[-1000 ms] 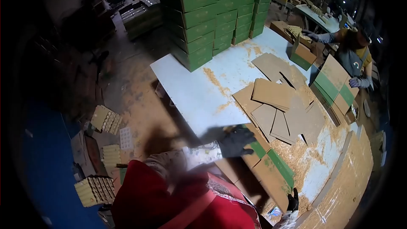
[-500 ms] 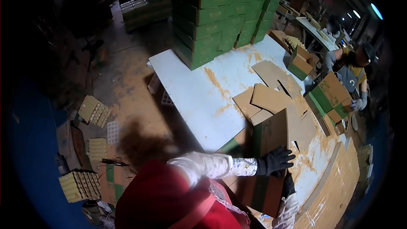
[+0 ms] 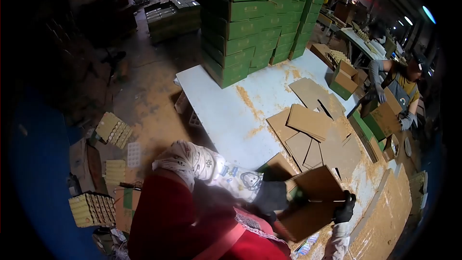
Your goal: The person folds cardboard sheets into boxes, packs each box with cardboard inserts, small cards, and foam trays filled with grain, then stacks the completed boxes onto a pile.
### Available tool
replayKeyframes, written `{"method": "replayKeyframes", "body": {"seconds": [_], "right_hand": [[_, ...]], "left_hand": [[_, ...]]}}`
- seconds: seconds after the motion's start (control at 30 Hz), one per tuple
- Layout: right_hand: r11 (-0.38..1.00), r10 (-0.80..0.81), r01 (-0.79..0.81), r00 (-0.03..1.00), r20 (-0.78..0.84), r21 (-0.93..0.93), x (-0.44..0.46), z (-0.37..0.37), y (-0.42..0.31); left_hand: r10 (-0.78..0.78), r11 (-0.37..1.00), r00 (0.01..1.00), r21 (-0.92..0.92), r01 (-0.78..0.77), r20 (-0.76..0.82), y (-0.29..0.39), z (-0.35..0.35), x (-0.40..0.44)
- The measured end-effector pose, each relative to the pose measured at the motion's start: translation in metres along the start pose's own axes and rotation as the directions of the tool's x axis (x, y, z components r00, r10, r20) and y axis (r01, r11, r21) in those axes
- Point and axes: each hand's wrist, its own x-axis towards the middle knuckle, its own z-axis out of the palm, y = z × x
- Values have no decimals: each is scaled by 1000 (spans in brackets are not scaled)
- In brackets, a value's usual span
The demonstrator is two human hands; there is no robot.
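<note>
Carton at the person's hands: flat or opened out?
At least partly opened out: the carton shows brown panels at an angle to each other, right hand at its edge.

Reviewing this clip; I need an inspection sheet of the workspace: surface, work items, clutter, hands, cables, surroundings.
Surface: white table, strewn with tan debris.
Work items: cardboard box, partly folded, open flap raised, at the near edge.
Clutter: flat cardboard pieces overlapping on the table; ridged trays lower down at picture left.
Hands: both dark-gloved; left hand at the box's left side, right hand at its right edge; exact grips unclear.
Cables: nothing seen.
Surroundings: stacked green boxes at the table's far end; a co-worker handling cardboard at picture right; background dim.
</note>
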Motion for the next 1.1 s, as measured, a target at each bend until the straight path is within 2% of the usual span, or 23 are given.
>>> {"method": "replayKeyframes", "body": {"seconds": [0.03, 0.07, 0.13, 0.17, 0.2, 0.3, 0.33, 0.37, 0.4, 0.47, 0.5, 0.53, 0.6, 0.67, 0.7, 0.73, 0.8, 0.87, 0.93, 0.97, 1.03, 1.07, 1.1], "right_hand": [[964, -178, 150, 977, -116, -219, -4, -2, -22], [964, -181, 154, 977, -114, -217, -4, -3, -25], [811, -577, 583, 812, 94, -57, -7, -7, -39], [741, -644, 672, 710, 285, 0, -1, -11, -54], [835, -481, 543, 796, 367, -83, -4, -6, -60], [849, -453, 521, 804, 384, -89, 11, 16, -60], [856, -371, 488, 811, 452, -173, 16, 24, -67], [875, -471, 484, 858, 205, -16, 20, 33, -83], [856, -495, 500, 866, -71, 132, 24, 38, -110], [826, -473, 504, 863, -176, 253, 16, 79, -112], [800, -565, 590, 802, -193, 106, 11, 81, -111], [883, -431, 447, 892, -135, 140, 4, 87, -106], [926, -200, 300, 905, -376, 229, 0, 102, -90], [911, 150, 52, 881, -448, 408, 0, 100, -86], [891, 252, 3, 829, -500, 454, -4, 94, -75], [865, 335, -18, 765, -550, 501, -6, 83, -67], [915, 380, -215, 740, -555, 341, -37, 84, -33], [581, 702, -595, 711, 27, 555, -93, 171, -1], [348, 617, -481, 764, 190, 804, -114, 189, -54], [319, 537, -368, 830, 153, 874, -105, 171, -80], [284, 371, -318, 906, 203, 904, -64, 96, -93], [273, 280, -340, 923, 264, 900, -42, 52, -95], [653, 102, -180, 983, 150, 736, -32, 37, -90]], "left_hand": [[32, 998, 995, 50, -37, 90, -5, 18, 4], [64, 992, 982, 92, -82, 178, -11, 36, 8], [219, 957, 869, 273, -102, -443, -5, 60, 19], [284, 937, 864, 312, -157, -416, -7, 64, 36], [177, 927, 942, 371, -62, -285, 8, 44, 38], [-70, 931, 969, 334, 149, -235, -3, 126, 82], [-67, 798, 967, 568, 199, -244, -5, 146, 86], [-63, 606, 965, 759, 239, -253, -7, 166, 91], [89, 625, 975, 774, 105, -204, -6, 147, 85], [293, 944, 934, 221, -247, -207, -2, 57, 58], [348, 933, 875, 29, -359, -338, -8, 15, 44], [288, 944, 825, -1, -330, -485, -18, -12, 34], [-81, 988, 796, 59, 145, -599, -31, -13, 33], [-29, 897, 964, -432, -91, -264, -26, 83, 58], [63, 998, 944, 10, -64, -323, 4, 90, 54], [201, 979, 952, 92, -184, -229, 8, 84, 57], [110, 994, 969, 3, -112, -221, -17, 71, 64], [41, 994, 924, -77, -76, -379, -69, 76, 57], [-100, 752, 909, -629, -196, -404, -126, 94, 49], [-181, 438, 937, -877, -195, -299, -144, 108, 40], [-186, -199, 983, -979, -51, -13, -185, 207, 26], [-127, -350, 990, -937, 17, 65, -205, 297, 25], [41, 140, 979, -971, 193, 201, -153, 251, 22]]}}
